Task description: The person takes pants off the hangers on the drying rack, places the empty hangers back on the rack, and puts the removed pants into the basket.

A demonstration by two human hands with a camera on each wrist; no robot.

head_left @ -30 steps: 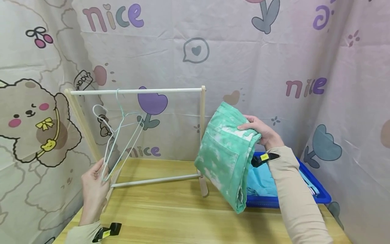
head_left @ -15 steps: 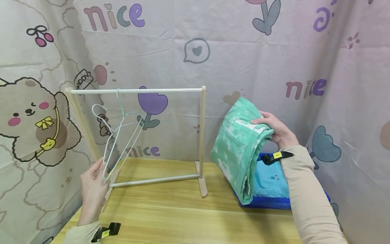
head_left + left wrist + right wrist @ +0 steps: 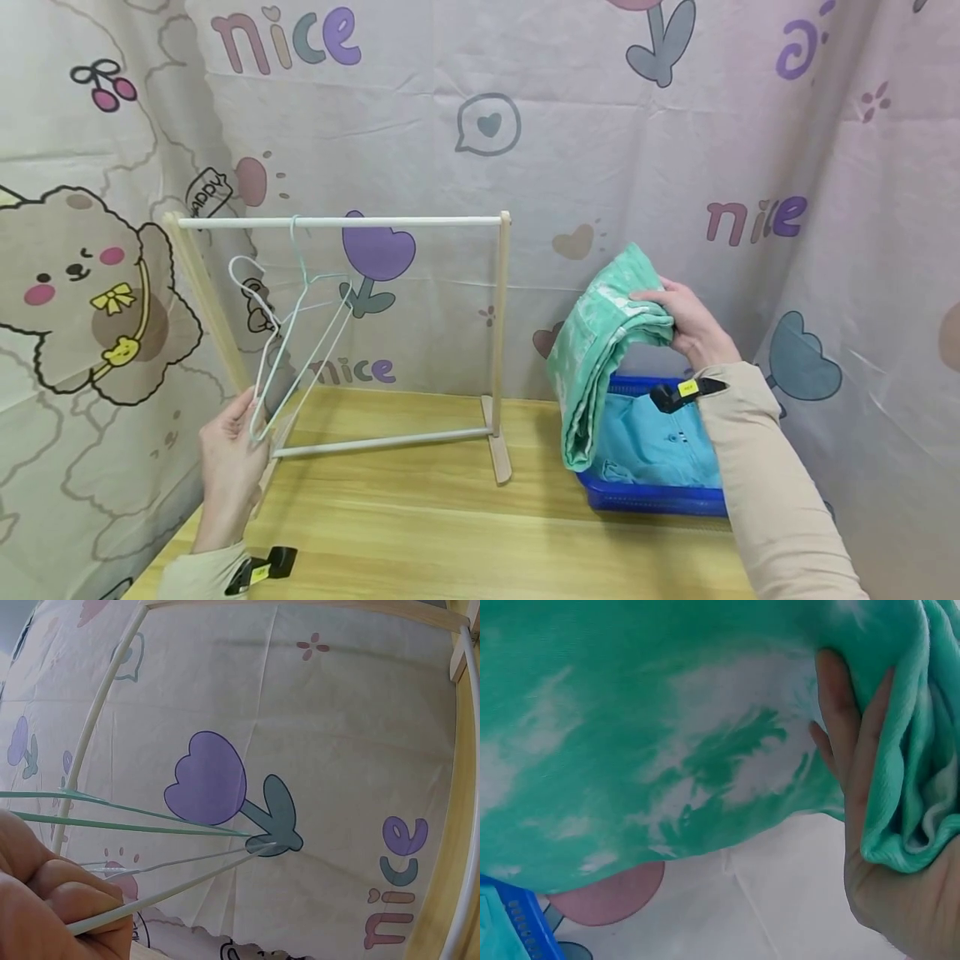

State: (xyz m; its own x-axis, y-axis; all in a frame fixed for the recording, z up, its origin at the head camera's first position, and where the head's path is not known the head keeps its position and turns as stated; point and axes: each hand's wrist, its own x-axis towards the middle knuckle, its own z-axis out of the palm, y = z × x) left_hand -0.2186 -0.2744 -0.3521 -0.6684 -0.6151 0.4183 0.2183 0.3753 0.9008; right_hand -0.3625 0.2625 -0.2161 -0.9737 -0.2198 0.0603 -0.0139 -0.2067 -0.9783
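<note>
My left hand pinches the lower corner of a white clothes hanger, whose hook hangs free below the rail. Beside it a mint hanger has its hook over the rail, and its lower corner comes down to my fingers. In the left wrist view a pale hanger wire passes between the curled fingers. Over the basket, my right hand grips a folded green-and-white tie-dye garment, thumb on the near face and other fingers behind. The cloth droops to the left and fills most of the right wrist view.
A wooden rack with a white top rail stands on the wooden table at the left. On the right, a blue basket holds folded light-blue clothing. A printed curtain closes off the back and sides.
My right hand has carried the tie-dye garment to the right, and the cloth has turned and folded over more, showing more of the basket. My left hand stays at the hangers.
</note>
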